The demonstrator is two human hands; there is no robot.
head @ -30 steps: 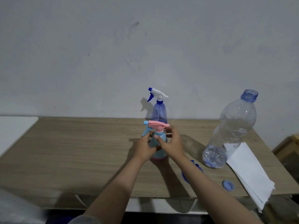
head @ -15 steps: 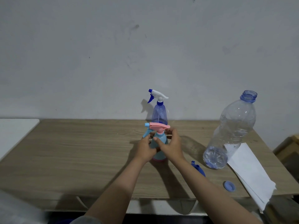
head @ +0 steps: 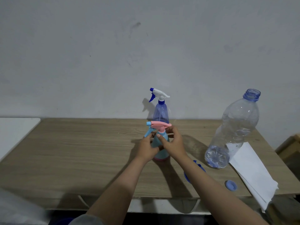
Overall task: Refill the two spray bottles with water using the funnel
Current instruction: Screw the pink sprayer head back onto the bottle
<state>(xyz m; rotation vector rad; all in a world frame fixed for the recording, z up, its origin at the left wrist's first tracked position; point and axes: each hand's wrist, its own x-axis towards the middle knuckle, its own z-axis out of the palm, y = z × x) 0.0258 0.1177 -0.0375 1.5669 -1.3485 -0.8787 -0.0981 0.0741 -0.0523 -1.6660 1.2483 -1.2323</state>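
Gripping the light-blue spray bottle from both sides, the two hands met near the middle of the wood-grain desk. The left hand curled round the bottle's rounded, cone-shaped body from its own side, fingertips reaching up near the pale blue trigger. The right hand wrapped the opposite side higher up, its thumb and fingers closed about the neck just under the pink spray head, which sat on the bottle with its nozzle pointing toward the left hand's side. A pink band ringed the bottle's base, which stood flat on the desk.

Straight beyond the hands, close to the matte grey wall, stood the second spray bottle, translucent violet-blue plastic, tapering upward to a white trigger head with dark blue nozzle and lever.

Out past the right hand stood a large clear water bottle, ribbed and slightly dented, uncapped at its blue-tinted threaded neck, with only a shallow pool of water at the bottom. Its small round blue cap lay on the desk nearer the person, beside the right forearm. Between that forearm and the big bottle a blue funnel lay on the desk, mostly hidden by the arm. Folded white paper, smooth and flat, lay just beside the water bottle and overhung the desk's near edge.
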